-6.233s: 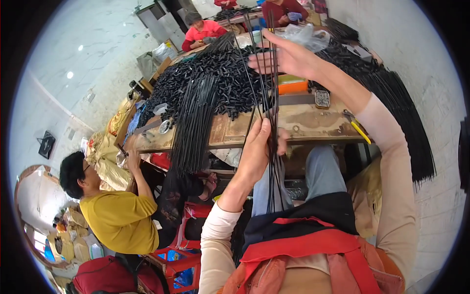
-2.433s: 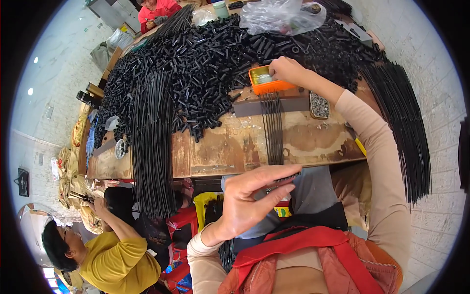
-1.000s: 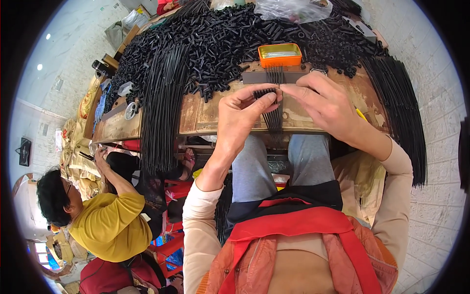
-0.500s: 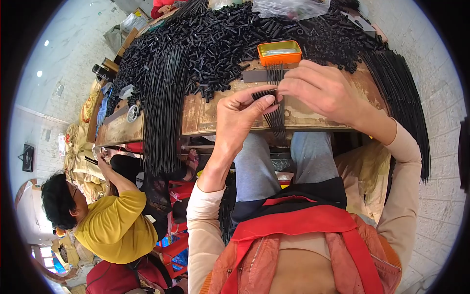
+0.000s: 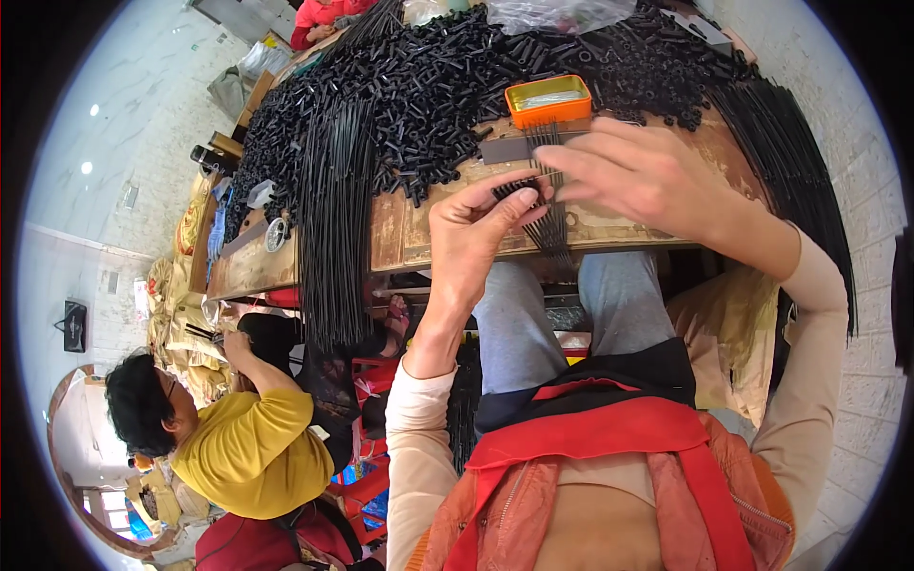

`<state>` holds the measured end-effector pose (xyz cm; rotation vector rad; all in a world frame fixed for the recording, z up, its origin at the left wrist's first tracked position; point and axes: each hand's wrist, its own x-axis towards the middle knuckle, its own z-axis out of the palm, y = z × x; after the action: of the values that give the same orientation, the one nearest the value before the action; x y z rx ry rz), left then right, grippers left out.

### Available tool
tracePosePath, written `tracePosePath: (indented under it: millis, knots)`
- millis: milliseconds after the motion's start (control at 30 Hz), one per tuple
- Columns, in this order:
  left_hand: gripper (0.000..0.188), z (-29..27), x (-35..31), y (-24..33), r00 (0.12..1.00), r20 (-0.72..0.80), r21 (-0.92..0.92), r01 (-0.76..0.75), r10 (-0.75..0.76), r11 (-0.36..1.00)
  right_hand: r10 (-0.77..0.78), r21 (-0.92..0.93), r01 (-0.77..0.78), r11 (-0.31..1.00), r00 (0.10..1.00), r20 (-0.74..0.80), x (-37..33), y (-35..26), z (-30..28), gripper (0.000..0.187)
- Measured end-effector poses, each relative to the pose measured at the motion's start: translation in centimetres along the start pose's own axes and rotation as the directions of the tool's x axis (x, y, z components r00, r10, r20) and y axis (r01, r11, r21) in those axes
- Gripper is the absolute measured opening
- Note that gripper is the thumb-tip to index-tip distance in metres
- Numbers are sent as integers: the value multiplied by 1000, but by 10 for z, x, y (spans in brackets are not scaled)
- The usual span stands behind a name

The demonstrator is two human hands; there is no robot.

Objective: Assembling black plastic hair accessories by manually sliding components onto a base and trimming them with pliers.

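Note:
My left hand [image 5: 468,226] is closed, thumb pressed over a fanned row of thin black rods [image 5: 547,236] just above the table's near edge. The rods run from the grip toward my lap and also up to an orange tin. Beside them, my right hand [image 5: 633,176] has its fingers stretched out toward the rods, slightly blurred, with nothing visible in them. Beyond both hands sits the orange tin [image 5: 549,118], with something pale inside. A flat grey bar [image 5: 506,150] lies at its near side, partly behind the rods.
A large heap of short black tubes [image 5: 419,90] spreads across the wooden table [image 5: 409,228]. Long bundles of black rods hang over its edge at left [image 5: 333,247] and right [image 5: 795,162]. A person in yellow [image 5: 248,443] sits to my left; another in red [image 5: 319,13] is at the far side.
My right hand's fingers were pinched together at the rods; now they are straightened and apart. My left hand keeps its grip. The whole view has shifted slightly.

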<state>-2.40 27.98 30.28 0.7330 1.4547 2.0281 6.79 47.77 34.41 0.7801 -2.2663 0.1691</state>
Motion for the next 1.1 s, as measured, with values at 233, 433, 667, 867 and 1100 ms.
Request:
tracePosePath:
  millis: [233, 433, 667, 867, 1100]
  knots:
    - [24, -1, 0, -2, 1000, 17, 2, -17, 17, 1000, 106, -32, -104, 994, 993, 56, -9, -1, -17, 25]
    - [27, -6, -2, 0, 998, 63, -21, 18, -17, 1000, 142, 96, -142, 985, 990, 7, -5, -1, -14, 19]
    - [30, -6, 0, -1, 993, 108, -59, 51, -44, 997, 94, 17, -95, 995, 995, 21, -7, -5, -11, 20]
    - [30, -3, -3, -1, 993, 112, -21, 43, -41, 999, 71, 164, -70, 984, 997, -6, 1, -10, -5, 27]
    - [31, -9, 0, -11, 987, 137, 39, 82, -86, 996, 180, 146, -187, 971, 982, 60, -7, -5, -6, 31]
